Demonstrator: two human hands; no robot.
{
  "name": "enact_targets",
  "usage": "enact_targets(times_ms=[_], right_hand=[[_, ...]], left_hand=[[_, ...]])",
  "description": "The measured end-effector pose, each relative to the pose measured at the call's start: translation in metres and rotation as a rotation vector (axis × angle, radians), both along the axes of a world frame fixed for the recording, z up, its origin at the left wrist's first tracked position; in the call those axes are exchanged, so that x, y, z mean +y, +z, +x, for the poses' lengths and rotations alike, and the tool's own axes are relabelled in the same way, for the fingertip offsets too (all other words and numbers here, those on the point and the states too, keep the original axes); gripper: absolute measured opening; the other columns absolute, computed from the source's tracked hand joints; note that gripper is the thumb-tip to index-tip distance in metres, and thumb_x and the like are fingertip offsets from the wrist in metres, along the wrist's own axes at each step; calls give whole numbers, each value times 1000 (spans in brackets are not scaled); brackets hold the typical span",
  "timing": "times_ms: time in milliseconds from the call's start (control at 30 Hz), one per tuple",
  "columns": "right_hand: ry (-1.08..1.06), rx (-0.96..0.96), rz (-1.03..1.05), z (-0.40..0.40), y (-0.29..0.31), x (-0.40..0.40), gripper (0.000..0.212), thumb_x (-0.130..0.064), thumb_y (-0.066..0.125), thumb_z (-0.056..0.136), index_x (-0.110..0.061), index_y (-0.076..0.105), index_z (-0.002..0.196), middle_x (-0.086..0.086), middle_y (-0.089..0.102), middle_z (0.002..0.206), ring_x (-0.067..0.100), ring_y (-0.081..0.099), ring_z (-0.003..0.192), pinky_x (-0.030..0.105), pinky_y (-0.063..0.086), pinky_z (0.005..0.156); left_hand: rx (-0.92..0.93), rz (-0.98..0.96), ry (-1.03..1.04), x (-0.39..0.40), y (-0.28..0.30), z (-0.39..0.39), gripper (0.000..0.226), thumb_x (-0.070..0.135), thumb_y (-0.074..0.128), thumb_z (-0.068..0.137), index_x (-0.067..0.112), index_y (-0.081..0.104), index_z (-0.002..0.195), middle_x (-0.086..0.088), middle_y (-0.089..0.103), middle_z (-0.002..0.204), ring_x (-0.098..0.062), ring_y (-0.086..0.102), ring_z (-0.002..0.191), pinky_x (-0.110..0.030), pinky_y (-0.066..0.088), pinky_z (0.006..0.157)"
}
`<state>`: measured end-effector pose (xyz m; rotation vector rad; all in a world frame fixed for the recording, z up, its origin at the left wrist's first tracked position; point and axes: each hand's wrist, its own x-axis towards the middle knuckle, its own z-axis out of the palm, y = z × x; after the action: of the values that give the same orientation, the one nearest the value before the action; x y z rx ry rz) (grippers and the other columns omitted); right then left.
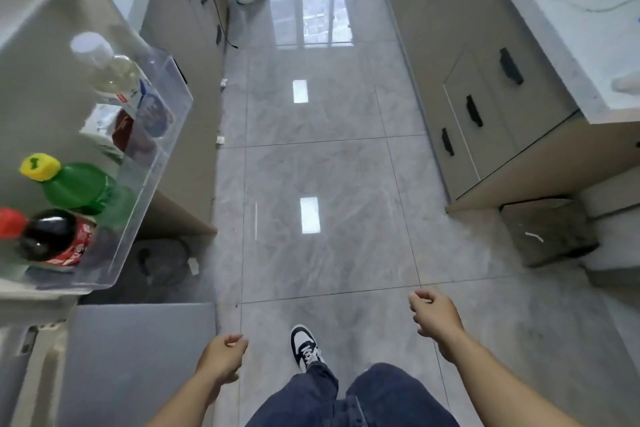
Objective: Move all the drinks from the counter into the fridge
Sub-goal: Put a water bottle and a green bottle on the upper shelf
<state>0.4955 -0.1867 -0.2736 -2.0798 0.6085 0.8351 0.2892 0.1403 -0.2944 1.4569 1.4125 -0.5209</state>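
— Where are the drinks?
— At nine o'clock, in the clear door bin [152,163]: cola bottle [52,236], green bottle [79,185], clear bottle [114,73].
— And the hands?
— Left hand [223,355] and right hand [434,312] hang loosely curled, each grip holding nothing.

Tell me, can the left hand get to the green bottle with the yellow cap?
Probably yes. The left hand is empty, and the green bottle stands in the clear door shelf up to its left, top uncovered, with nothing visible between them.

cola bottle [52,236], green bottle [79,185], upright in door shelf [152,163]
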Motion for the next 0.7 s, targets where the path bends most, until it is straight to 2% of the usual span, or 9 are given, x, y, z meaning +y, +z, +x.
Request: enact_targets(times_ms=[67,200,367,467,600,700], right_hand=[[-20,14,-28,-5,0,-5,21,-26,59,94,-16,61,112,4,66,99,22,61,77,32,51,65],[-46,45,-100,-5,-6,-20,26,-24,60,93,-11,64,116,7,66,99,23,59,81,39,53,82],[-76,118,-149,12,-16,-28,30,-25,61,93,-11,63,120,13,66,110,25,58,82,31,50,67],[-68,143,-163,39,-27,-26,31,-24,61,93,-9,62,120,11,66,103,24,57,75,29,48,60],[-28,153,-134,103,-35,-11,29,-25,60,94,-10,61,119,10,67,99,25,60,72,33,52,63],[27,133,-90,166,-33,4,27,-25,59,94,-10,62,117,7,63,94,24,55,76,36,51,74]], left_hand=[[-21,-17,-9,17,-1,24,14,19,57,95,8,65,92,-8,59,77,-23,46,64,-29,44,61],[-138,-53,-13,34,7,92,14,17,56,96,14,61,82,-7,58,82,-21,48,69,-27,44,61],[-264,-93,29,38,20,174,5,20,57,98,18,61,97,-5,65,95,-22,59,81,-32,53,69],[-281,-109,26,38,20,212,11,22,57,98,22,61,88,-3,65,93,-22,59,82,-31,53,69],[-253,-89,52,44,16,252,10,24,57,98,23,61,89,-4,66,97,-23,60,82,-33,54,71],[-202,-50,83,51,18,276,11,23,57,99,21,62,89,-6,66,97,-23,58,80,-32,52,69]])
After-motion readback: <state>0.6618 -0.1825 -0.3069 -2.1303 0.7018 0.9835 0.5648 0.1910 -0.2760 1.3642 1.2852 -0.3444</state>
